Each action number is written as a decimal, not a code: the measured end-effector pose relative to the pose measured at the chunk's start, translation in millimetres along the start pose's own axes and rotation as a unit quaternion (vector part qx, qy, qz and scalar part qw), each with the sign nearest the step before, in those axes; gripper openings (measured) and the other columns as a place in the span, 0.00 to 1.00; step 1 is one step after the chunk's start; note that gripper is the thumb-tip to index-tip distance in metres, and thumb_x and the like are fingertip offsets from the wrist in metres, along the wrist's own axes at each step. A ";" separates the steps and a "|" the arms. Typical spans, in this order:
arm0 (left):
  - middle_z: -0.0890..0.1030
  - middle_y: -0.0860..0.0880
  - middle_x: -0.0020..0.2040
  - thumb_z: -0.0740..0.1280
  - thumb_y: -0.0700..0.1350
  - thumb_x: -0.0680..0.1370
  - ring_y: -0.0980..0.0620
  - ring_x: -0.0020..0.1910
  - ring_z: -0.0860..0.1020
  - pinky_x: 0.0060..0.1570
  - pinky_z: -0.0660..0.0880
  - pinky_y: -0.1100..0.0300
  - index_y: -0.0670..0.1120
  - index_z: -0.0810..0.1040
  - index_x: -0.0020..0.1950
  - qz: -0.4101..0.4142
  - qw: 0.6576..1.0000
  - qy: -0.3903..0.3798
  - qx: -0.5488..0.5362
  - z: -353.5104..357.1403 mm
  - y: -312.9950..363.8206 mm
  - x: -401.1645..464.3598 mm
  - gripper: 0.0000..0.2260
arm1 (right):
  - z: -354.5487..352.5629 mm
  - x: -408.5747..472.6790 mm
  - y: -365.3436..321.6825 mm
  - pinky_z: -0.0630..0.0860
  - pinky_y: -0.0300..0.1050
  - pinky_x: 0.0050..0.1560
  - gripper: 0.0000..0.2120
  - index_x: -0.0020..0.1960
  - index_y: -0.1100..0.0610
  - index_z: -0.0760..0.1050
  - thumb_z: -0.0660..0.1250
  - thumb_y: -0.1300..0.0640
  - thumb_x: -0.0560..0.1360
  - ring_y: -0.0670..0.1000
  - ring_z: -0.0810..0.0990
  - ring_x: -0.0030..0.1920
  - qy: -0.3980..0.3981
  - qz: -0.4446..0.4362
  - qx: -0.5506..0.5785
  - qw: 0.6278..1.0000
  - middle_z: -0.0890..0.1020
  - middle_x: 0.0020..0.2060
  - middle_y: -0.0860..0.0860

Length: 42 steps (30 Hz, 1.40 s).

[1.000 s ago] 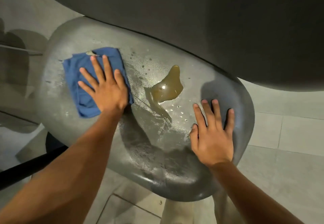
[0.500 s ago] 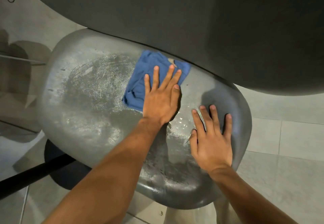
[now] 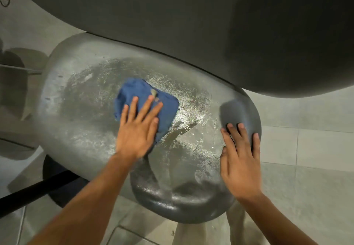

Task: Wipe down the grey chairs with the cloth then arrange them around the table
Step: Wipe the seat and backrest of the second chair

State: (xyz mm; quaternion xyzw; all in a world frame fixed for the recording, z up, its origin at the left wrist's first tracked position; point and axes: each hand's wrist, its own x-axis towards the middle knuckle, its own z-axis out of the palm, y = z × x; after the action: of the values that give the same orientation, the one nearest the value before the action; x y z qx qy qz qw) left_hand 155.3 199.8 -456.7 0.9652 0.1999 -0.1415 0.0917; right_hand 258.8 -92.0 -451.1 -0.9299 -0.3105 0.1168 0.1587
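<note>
— Hands?
— I am pressing my left hand [image 3: 137,129], fingers spread, on the cloth [image 3: 145,106] mid-seat of the grey chair [image 3: 80,122], spreading pressure; my right hand [image 3: 240,160] is lying flat at its right edge, likely steadying.
— The desk [image 3: 191,24]?
— Overhanging the seat's far side.

Setting: indoor dining or café-type seating area, exact kind unclear | evidence: pale grey square-tiled floor [image 3: 316,168] beneath moulded grey plastic chair seat [image 3: 80,95] | dark rounded tabletop [image 3: 191,24] overhanging seat's far edge | black metal bar [image 3: 38,191] lower left of seat
</note>
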 end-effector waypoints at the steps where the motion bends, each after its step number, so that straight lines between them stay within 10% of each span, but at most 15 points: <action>1: 0.51 0.54 0.84 0.45 0.56 0.86 0.41 0.83 0.47 0.79 0.49 0.37 0.59 0.53 0.83 -0.042 0.999 0.006 -0.002 -3.3 -4.8 12.2 0.24 | 3.0 0.3 -1.3 0.52 0.65 0.79 0.27 0.77 0.58 0.68 0.54 0.55 0.79 0.57 0.58 0.80 0.000 0.003 -0.013 1.000 0.69 0.76 0.54; 6: 0.45 0.55 0.84 0.41 0.58 0.86 0.39 0.82 0.40 0.79 0.38 0.38 0.58 0.45 0.84 -0.132 0.990 0.035 -0.038 -3.9 53.7 75.0 0.25 | 8.1 -0.5 1.1 0.51 0.64 0.79 0.27 0.77 0.57 0.68 0.52 0.53 0.79 0.58 0.58 0.80 0.003 0.000 -0.030 1.000 0.70 0.76 0.54; 17: 0.50 0.53 0.84 0.48 0.55 0.87 0.42 0.83 0.46 0.79 0.51 0.37 0.56 0.52 0.84 0.109 0.994 -0.002 -0.006 23.7 97.1 -15.0 0.24 | 8.5 0.1 0.4 0.55 0.66 0.78 0.27 0.76 0.59 0.68 0.55 0.55 0.78 0.57 0.58 0.81 0.028 0.001 -0.011 1.000 0.69 0.77 0.54; 26: 0.46 0.53 0.85 0.44 0.58 0.86 0.37 0.82 0.42 0.77 0.42 0.32 0.59 0.48 0.84 -0.128 0.989 0.051 -0.046 13.6 90.0 65.1 0.25 | 15.3 -3.0 3.4 0.55 0.63 0.79 0.26 0.75 0.60 0.70 0.57 0.56 0.78 0.55 0.59 0.80 0.076 0.003 0.023 0.997 0.71 0.75 0.54; 37: 0.52 0.53 0.84 0.46 0.56 0.87 0.42 0.83 0.48 0.79 0.52 0.36 0.56 0.55 0.84 0.215 0.976 0.011 0.008 27.4 108.8 -11.1 0.24 | 20.9 -8.1 5.7 0.58 0.62 0.78 0.25 0.75 0.66 0.68 0.61 0.64 0.78 0.59 0.61 0.79 0.171 0.072 0.147 0.972 0.70 0.73 0.60; 42: 0.47 0.56 0.84 0.43 0.60 0.85 0.42 0.83 0.42 0.79 0.45 0.36 0.61 0.47 0.83 -0.010 1.000 0.025 -0.012 20.3 85.4 19.2 0.25 | 22.8 -8.6 6.9 0.56 0.61 0.79 0.26 0.76 0.66 0.65 0.59 0.62 0.79 0.59 0.58 0.80 0.158 0.071 0.133 0.976 0.67 0.76 0.61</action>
State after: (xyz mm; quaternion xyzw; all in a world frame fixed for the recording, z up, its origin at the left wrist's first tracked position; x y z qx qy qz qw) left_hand 202.6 124.9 -471.5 0.9652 0.2136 -0.1154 0.0969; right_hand 248.6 -97.4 -473.6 -0.9269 -0.1958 0.0198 0.3196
